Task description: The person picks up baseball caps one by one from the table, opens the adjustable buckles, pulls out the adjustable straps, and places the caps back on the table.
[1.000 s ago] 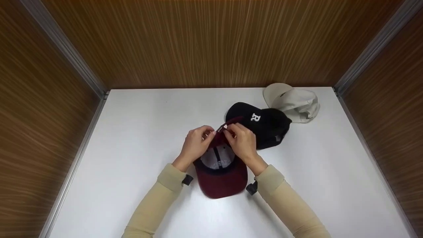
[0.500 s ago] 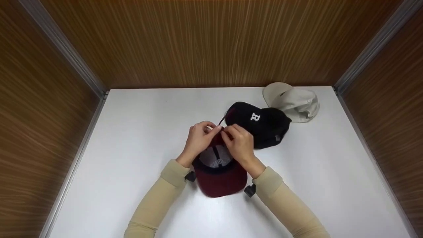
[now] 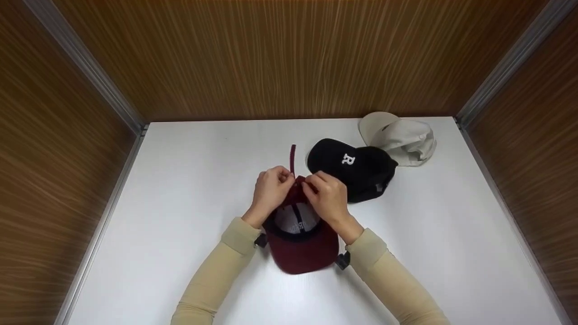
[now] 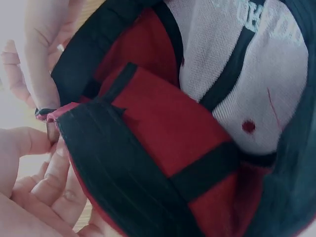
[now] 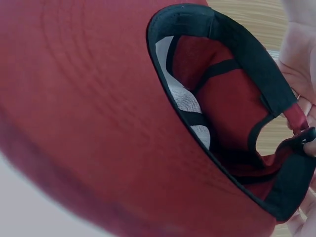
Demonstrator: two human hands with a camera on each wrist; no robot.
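A maroon baseball cap [image 3: 303, 256] is held over the white table, brim toward me and hollow side facing up. My left hand [image 3: 270, 190] pinches its narrow back strap [image 3: 292, 159], whose loose end sticks up away from me. My right hand [image 3: 329, 195] pinches the other side of the back closure, close beside the left fingertips. In the right wrist view, the maroon strap [image 5: 295, 116] meets the dark sweatband [image 5: 259, 66] end at the fingertips. Red panels and pale front lining [image 4: 207, 59] show inside the cap in the left wrist view.
A black cap [image 3: 368, 169] with a white letter R lies just right of my right hand. Behind it, partly overlapped, lies a cream cap [image 3: 408, 137] near the back right corner. Wood-grain panels [image 3: 289, 58] border the white table [image 3: 189, 180] at the back and sides.
The strap's loose end has swung left, from over the black cap to pointing nearly straight away from me. Both hands have drawn slightly closer together at the closure.
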